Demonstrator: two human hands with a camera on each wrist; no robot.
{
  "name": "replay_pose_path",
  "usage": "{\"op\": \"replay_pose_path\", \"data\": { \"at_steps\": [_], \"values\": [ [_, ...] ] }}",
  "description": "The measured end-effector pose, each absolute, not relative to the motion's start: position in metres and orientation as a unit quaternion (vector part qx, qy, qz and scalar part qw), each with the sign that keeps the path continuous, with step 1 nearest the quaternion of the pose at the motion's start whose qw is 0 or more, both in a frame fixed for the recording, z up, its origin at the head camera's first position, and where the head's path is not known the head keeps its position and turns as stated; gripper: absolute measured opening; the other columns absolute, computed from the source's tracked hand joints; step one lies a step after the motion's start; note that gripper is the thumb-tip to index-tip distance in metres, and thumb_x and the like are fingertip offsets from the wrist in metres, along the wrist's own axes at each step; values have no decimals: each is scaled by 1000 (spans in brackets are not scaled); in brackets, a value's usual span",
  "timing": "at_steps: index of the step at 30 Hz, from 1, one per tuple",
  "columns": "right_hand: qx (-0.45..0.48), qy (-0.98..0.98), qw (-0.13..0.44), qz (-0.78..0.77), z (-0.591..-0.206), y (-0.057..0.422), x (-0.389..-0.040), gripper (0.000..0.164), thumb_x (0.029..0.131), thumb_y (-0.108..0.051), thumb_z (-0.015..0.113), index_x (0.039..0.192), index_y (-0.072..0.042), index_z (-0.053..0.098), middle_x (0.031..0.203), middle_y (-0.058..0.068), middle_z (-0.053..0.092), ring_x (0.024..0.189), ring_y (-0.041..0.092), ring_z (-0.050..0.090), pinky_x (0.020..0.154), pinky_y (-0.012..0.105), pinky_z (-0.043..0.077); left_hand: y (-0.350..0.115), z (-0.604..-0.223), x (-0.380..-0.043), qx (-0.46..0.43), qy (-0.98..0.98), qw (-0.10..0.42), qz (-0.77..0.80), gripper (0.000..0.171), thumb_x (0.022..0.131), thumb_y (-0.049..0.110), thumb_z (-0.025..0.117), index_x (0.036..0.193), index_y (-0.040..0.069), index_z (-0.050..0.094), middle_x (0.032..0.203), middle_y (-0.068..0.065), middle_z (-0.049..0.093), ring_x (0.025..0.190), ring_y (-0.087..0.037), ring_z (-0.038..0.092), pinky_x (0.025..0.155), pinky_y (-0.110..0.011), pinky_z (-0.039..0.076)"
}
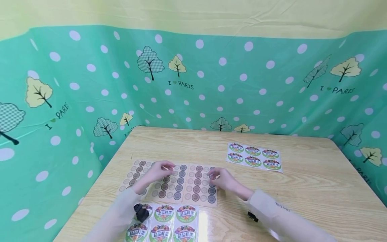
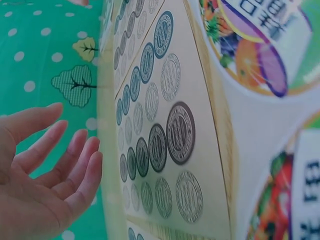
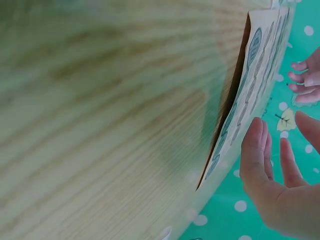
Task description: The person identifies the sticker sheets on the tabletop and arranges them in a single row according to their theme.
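Observation:
Side by side on the table lie brown sheets of round stickers, in alternating pale and dark columns: a left sheet [image 1: 129,174], a middle sheet [image 1: 172,184] and a right sheet [image 1: 201,185]. My left hand [image 1: 157,172] hovers over the left and middle sheets. Its fingers look loosely bent in the left wrist view, with nothing between them. Over the outer edge of the right sheet is my right hand [image 1: 223,179], fingers slightly bent and holding nothing. In the right wrist view, that sheet's edge [image 3: 225,125] stands a little off the table.
Closer to me, a sheet of fruit labels [image 1: 164,223] lies partly under the left sleeve. A smaller fruit-label sheet [image 1: 254,156] rests at the back right. The wooden table [image 1: 302,178] is bordered by a green dotted curtain [image 1: 208,87] at the back and sides.

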State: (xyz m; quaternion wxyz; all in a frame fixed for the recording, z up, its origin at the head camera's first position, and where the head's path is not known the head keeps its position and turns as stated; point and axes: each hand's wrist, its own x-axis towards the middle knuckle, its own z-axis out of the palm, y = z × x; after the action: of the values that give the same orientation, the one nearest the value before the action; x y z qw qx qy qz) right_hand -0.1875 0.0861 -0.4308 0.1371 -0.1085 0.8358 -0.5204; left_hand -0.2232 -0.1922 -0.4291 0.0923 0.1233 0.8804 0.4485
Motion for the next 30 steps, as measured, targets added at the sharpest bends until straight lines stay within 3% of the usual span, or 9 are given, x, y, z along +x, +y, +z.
{"op": "replay_pose_path", "data": {
  "at_steps": [5, 11, 19, 27, 30],
  "values": [
    [-139, 827, 139, -527, -430, 84, -180, 29, 71, 4, 61, 101, 7, 57, 78, 7, 57, 61, 10, 51, 55, 32, 51, -206, -428, -215, 134, 879, 101, 447, 31, 79, 9, 62, 106, -4, 59, 89, -10, 62, 74, -16, 56, 64, -26, 48],
    [-163, 817, 150, -532, -428, 82, -170, 29, 71, 3, 62, 100, 8, 57, 80, 10, 57, 61, 13, 53, 54, 32, 51, -221, -424, -202, 144, 880, 106, 440, 33, 78, 10, 63, 107, -5, 58, 91, -12, 60, 78, -18, 56, 67, -27, 48],
    [-190, 818, 154, -520, -427, 76, -159, 28, 71, 3, 63, 98, 8, 57, 79, 10, 59, 62, 12, 52, 52, 21, 48, -244, -422, -187, 187, 884, 90, 420, 30, 77, 7, 63, 104, -7, 58, 88, -14, 62, 76, -18, 56, 65, -22, 48],
    [-182, 798, 180, -545, -426, 72, -149, 30, 72, 1, 63, 101, 8, 57, 83, 11, 58, 60, 13, 54, 50, 35, 51, -261, -423, -174, 191, 886, 101, 409, 33, 78, 10, 64, 106, -7, 57, 89, -15, 61, 76, -14, 56, 65, -22, 49],
    [-181, 796, 187, -546, -427, 70, -146, 31, 72, 0, 64, 101, 7, 56, 85, 12, 57, 59, 13, 53, 48, 32, 51, -266, -422, -168, 184, 882, 116, 418, 36, 78, 11, 64, 108, -8, 55, 92, -18, 60, 77, -13, 56, 64, -22, 50]
  ]
}}
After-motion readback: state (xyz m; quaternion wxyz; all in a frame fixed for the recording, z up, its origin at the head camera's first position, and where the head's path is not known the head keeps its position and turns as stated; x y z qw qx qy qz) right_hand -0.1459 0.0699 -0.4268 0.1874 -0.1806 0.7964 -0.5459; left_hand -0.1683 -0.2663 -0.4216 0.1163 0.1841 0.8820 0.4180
